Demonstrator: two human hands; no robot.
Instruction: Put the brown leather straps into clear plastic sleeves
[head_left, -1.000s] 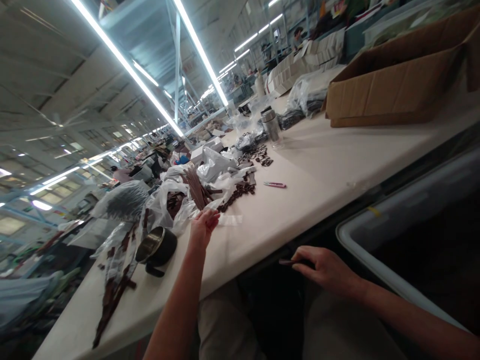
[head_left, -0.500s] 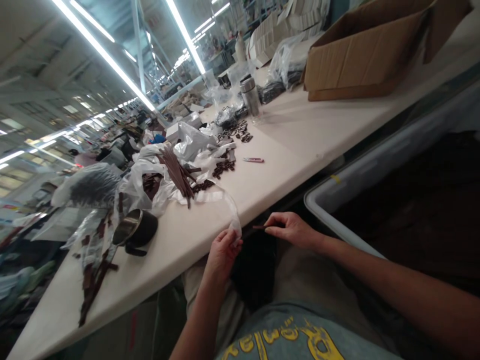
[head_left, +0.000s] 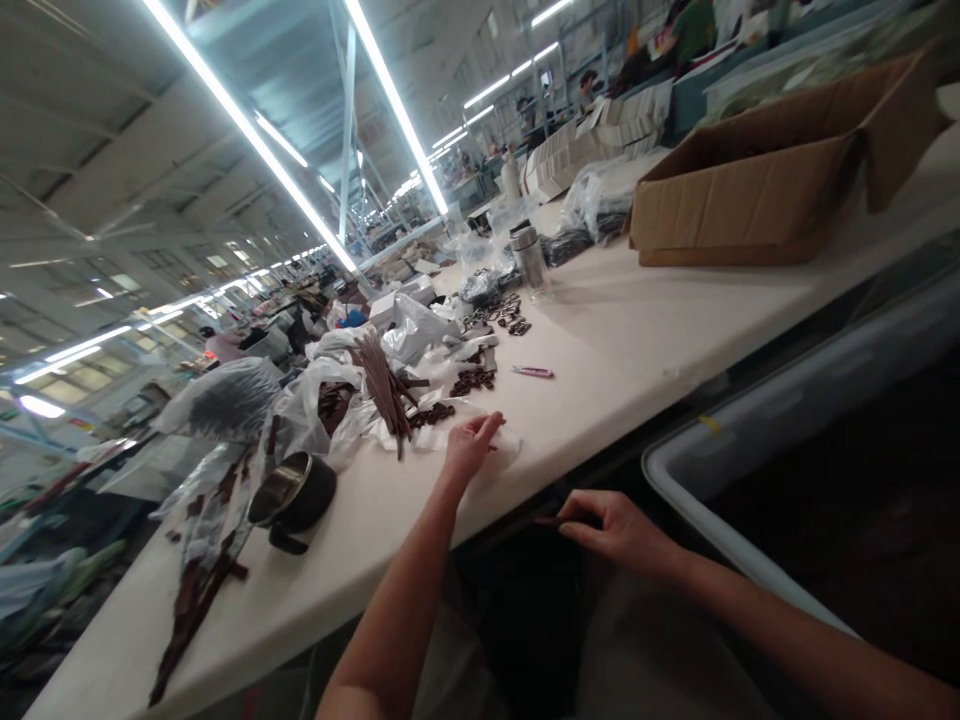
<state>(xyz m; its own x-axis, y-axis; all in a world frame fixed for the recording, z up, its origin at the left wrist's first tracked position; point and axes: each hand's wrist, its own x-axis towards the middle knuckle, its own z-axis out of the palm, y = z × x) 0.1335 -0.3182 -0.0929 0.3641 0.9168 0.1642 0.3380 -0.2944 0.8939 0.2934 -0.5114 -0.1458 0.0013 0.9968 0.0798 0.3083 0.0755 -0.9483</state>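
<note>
My left hand is over the table edge side of a white plastic sheet, fingers stretched out and slightly apart. Just beyond it lie small dark brown pieces in a pile, with a bundle of long brown strips to their left. Below the table's front edge, my right hand is closed in a pinch on a short brown strip; its end sticks out to the left. Thread snips with a pink handle rest on the table.
A dark pot stands at the left, near more brown strips. Further back are clear plastic bags, metal buckles and a steel flask. A cardboard box is at right, above a grey bin.
My left hand has moved up from the table's edge onto the table and let go of the white plastic. My right hand still holds the strip. The view has tilted upward.
</note>
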